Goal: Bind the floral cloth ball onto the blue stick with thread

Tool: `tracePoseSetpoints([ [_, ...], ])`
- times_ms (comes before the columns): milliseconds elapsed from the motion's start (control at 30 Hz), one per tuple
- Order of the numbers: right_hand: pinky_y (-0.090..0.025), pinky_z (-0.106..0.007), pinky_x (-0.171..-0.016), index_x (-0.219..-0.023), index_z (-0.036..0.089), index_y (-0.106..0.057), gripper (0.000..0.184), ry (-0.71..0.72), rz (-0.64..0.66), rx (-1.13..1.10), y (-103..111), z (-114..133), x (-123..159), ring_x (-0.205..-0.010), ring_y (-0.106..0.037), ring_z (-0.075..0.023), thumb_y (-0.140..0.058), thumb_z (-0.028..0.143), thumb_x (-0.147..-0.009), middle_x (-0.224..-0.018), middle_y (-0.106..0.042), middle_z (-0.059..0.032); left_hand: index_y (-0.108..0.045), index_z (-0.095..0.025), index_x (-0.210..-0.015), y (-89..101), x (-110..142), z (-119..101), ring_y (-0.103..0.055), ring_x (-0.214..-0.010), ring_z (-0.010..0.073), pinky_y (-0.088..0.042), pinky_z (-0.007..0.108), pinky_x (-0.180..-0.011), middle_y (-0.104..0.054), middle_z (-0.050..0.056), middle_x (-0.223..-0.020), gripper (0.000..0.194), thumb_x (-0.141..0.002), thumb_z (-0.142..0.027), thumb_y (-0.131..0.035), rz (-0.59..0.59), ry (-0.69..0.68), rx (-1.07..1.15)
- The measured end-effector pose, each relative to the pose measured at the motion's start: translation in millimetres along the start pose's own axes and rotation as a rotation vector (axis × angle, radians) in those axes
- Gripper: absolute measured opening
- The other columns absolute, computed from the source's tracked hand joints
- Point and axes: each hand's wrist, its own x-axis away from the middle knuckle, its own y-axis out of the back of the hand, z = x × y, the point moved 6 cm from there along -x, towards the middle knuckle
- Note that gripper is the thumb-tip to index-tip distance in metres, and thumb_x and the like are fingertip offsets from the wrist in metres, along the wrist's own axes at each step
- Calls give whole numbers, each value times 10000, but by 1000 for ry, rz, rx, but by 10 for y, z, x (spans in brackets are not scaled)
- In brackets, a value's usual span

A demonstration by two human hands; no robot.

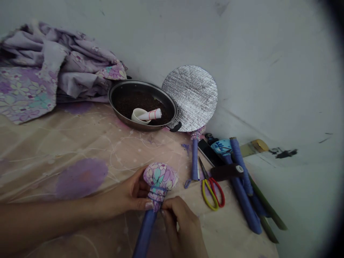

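Observation:
A padded stick (160,176) has a round floral cloth head, blue thread wound round its neck and a blue-wrapped handle running down to the bottom edge. My left hand (137,195) is closed round the neck just below the head, with the thumb in front. From the right, my right hand (182,222) pinches with thumb and forefinger at the lower edge of the floral cloth. Whatever lies between those fingertips is too small to make out. Right of my hands lie scissors (211,188) with one yellow and one red handle, and a dark spool of thread (225,172).
Behind stands a pan (131,123) of dark grains holding a white cup (137,114) with a rolled cloth. A silver round pad (192,96) leans on the wall. Floral fabric (80,68) is heaped left. Another padded stick (195,154), a phone (208,151) and blue-wrapped sticks (245,204) lie right.

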Motion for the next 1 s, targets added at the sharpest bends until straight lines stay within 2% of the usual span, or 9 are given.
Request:
tracePoseSetpoints([
  [233, -600, -239, -711, -1070, 292, -696, 315, 71, -15, 95, 4, -6, 6, -746, -815, -184, -531, 32, -1137, -923, -795, 10, -517, -365, -1718, -1, -3, 7, -876, -1270, 276, -658, 350, -1059, -899, 15, -1417, 991, -926, -458, -1105, 19, 5, 10],
  [367, -605, -233, -719, -1070, 296, -674, 341, 31, -52, 83, -40, -24, 24, -736, -812, -189, -514, -4, -1088, -910, -793, 11, -488, -334, -1743, 22, -14, 16, -875, -1273, 258, -664, 346, -1075, -860, 72, -1543, 1018, -942, -456, -1105, 30, -2, 3],
  [533, -602, -231, -715, -1067, 303, -647, 323, -8, -79, 43, -90, -45, 42, -736, -812, -189, -504, 16, -1106, -904, -798, 9, -487, -316, -1746, -6, -14, -3, -868, -1261, 240, -651, 324, -1049, -859, 80, -1529, 987, -974, -451, -1088, 42, -7, 11],
  [633, -602, -232, -719, -1068, 303, -645, 320, -13, -58, 38, -83, -66, 40, -743, -816, -188, -510, 15, -1108, -913, -799, 10, -483, -316, -1737, -4, -7, -3, -871, -1264, 245, -651, 339, -1055, -856, 82, -1527, 985, -971, -440, -1090, 35, -2, 20],
  [867, -613, -256, -748, -1105, 297, -737, 328, 59, 49, 55, -11, -39, 20, -819, -852, -207, -527, 49, -1152, -998, -830, -31, -401, -342, -1773, 29, -7, 80, -866, -1274, 258, -638, 379, -1092, -859, 79, -1487, 1135, -910, -444, -1131, 24, 35, 13],
  [1000, -603, -259, -733, -1084, 298, -717, 329, 37, 8, 74, -39, -45, 31, -775, -825, -204, -531, 31, -1130, -955, -816, -19, -384, -339, -1788, 22, 4, 71, -866, -1273, 270, -639, 382, -1077, -849, 95, -1494, 1153, -916, -466, -1128, 21, 37, 9],
])
